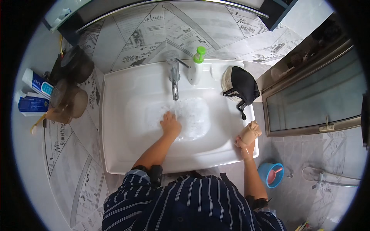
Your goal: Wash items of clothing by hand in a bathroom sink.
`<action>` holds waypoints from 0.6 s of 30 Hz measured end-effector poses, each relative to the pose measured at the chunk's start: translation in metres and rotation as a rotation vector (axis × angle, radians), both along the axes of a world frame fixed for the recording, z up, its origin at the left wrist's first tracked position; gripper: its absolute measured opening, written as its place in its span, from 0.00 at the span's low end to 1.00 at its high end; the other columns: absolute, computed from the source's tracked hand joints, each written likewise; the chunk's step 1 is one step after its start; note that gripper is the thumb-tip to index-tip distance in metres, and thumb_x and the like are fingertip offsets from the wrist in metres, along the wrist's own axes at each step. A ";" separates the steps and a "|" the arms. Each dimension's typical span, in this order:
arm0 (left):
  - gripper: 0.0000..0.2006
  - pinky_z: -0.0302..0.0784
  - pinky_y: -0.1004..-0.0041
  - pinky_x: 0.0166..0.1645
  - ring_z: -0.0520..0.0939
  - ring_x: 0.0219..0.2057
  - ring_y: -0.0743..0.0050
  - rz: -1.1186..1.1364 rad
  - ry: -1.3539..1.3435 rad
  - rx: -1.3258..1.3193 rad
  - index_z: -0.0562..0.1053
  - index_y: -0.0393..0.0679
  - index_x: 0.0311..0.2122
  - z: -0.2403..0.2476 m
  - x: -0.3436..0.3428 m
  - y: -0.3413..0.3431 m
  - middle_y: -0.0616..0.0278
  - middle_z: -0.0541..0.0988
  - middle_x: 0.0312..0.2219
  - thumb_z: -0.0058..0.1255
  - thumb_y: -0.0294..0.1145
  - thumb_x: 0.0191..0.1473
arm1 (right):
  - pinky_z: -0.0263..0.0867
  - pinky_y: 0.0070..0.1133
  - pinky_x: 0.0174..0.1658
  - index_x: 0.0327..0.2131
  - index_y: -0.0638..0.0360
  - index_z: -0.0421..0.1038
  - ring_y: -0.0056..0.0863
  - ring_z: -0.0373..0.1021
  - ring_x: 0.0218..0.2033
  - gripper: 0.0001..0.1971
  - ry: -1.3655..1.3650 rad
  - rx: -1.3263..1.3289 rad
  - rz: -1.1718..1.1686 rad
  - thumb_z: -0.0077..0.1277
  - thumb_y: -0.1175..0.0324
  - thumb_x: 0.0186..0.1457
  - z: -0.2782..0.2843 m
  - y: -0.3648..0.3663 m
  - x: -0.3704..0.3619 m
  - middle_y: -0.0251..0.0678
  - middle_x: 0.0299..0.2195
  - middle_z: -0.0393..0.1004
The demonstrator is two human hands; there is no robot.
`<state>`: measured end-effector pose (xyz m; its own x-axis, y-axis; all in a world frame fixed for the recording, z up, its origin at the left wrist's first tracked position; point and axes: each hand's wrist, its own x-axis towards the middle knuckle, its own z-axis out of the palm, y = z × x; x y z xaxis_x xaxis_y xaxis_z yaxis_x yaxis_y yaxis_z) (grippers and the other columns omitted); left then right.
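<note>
My left hand (170, 124) is down in the basin of the white sink (127, 154), in the soapy water (192, 115) just below the chrome tap (175, 79); whether it grips anything under the water is hidden. My right hand (244, 145) rests on the sink's right rim and is closed on a wrung, beige cloth (251, 131). A black garment (243, 86) lies over a pale item on the sink's back right corner.
A white pump bottle with a green top (197, 67) stands beside the tap. Dark and brown cups (69, 96) and toothpaste tubes (36, 82) sit on the left shelf. A blue bucket with a pink scoop (271, 174) stands on the floor at right, near a window (316, 96).
</note>
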<state>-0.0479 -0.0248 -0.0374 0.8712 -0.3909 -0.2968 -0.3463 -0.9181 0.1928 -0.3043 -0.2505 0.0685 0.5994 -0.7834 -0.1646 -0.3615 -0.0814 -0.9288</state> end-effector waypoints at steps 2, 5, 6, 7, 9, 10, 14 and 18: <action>0.27 0.54 0.47 0.54 0.54 0.59 0.53 -0.019 0.023 -0.045 0.65 0.48 0.52 0.011 -0.010 0.011 0.54 0.55 0.57 0.47 0.50 0.48 | 0.67 0.20 0.34 0.43 0.60 0.61 0.22 0.67 0.32 0.27 -0.092 0.068 -0.033 0.62 0.70 0.37 0.003 0.001 0.002 0.33 0.34 0.67; 0.27 0.57 0.45 0.53 0.60 0.56 0.54 -0.050 0.169 -0.141 0.66 0.50 0.52 0.032 -0.014 0.036 0.55 0.61 0.54 0.48 0.52 0.47 | 0.67 0.20 0.32 0.44 0.59 0.60 0.22 0.67 0.31 0.27 -0.135 0.081 -0.004 0.61 0.70 0.39 0.009 0.003 0.008 0.33 0.33 0.68; 0.28 0.58 0.44 0.52 0.63 0.55 0.55 -0.076 0.296 -0.196 0.66 0.52 0.52 0.042 -0.013 0.042 0.56 0.64 0.53 0.49 0.54 0.47 | 0.67 0.20 0.32 0.44 0.59 0.60 0.22 0.67 0.31 0.27 -0.146 0.074 0.005 0.61 0.70 0.39 0.008 0.000 0.007 0.33 0.33 0.68; 0.28 0.58 0.44 0.52 0.65 0.53 0.55 -0.054 0.307 -0.153 0.66 0.53 0.52 0.053 -0.018 0.051 0.56 0.66 0.51 0.49 0.54 0.47 | 0.66 0.19 0.32 0.44 0.59 0.60 0.22 0.67 0.31 0.27 -0.137 0.089 0.013 0.60 0.71 0.39 0.004 -0.003 0.005 0.32 0.33 0.67; 0.27 0.58 0.44 0.51 0.68 0.51 0.57 -0.021 0.263 -0.074 0.67 0.53 0.51 0.068 -0.032 0.075 0.56 0.69 0.49 0.49 0.54 0.47 | 0.66 0.19 0.31 0.45 0.59 0.59 0.22 0.67 0.32 0.27 -0.158 0.098 0.038 0.60 0.71 0.40 0.003 -0.005 0.007 0.32 0.33 0.67; 0.26 0.58 0.44 0.51 0.68 0.51 0.57 -0.016 0.215 -0.041 0.68 0.53 0.50 0.066 -0.039 0.090 0.57 0.69 0.49 0.49 0.54 0.47 | 0.66 0.19 0.32 0.45 0.58 0.59 0.22 0.67 0.31 0.27 -0.182 0.198 0.055 0.59 0.71 0.40 0.004 -0.002 0.008 0.32 0.33 0.67; 0.20 0.61 0.50 0.47 0.71 0.46 0.58 -0.085 -0.025 -0.097 0.74 0.49 0.40 0.077 -0.075 0.121 0.59 0.74 0.41 0.50 0.51 0.45 | 0.66 0.21 0.33 0.47 0.56 0.58 0.22 0.67 0.32 0.27 -0.232 0.250 0.108 0.57 0.72 0.41 0.027 -0.001 0.011 0.33 0.35 0.67; 0.19 0.61 0.53 0.47 0.71 0.43 0.59 -0.027 -0.480 -0.378 0.74 0.46 0.38 0.069 -0.091 0.132 0.59 0.75 0.36 0.52 0.48 0.44 | 0.67 0.24 0.35 0.53 0.55 0.53 0.25 0.66 0.39 0.35 -0.208 0.217 0.281 0.59 0.67 0.42 0.073 -0.029 0.028 0.37 0.40 0.66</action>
